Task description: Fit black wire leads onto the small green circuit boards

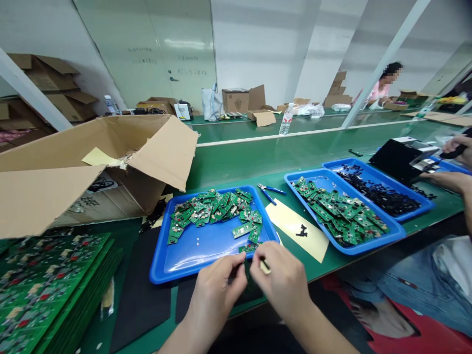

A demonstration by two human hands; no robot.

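Note:
My left hand (221, 282) is closed in a pinch at the front right rim of a blue tray (184, 255). Close beside it, my right hand (282, 270) also pinches with bent fingers. What sits between the fingertips is too small and hidden to name. A small green circuit board (248, 248) shows just behind the fingertips; whether it is held or lies in the tray I cannot tell. Several more small circuit boards (212, 209) form a heap along the tray's back and right side. To the right, small black parts (302, 231) rest on a yellowish sheet (291, 221).
Blue-handled cutters (271, 191) lie behind the tray. Rightward are a tray of boards (342, 211) and a tray of black parts (383, 194), with a co-worker's hand (453, 179) beyond. Stacked green panels (47, 285) and an open carton (92, 182) stand left.

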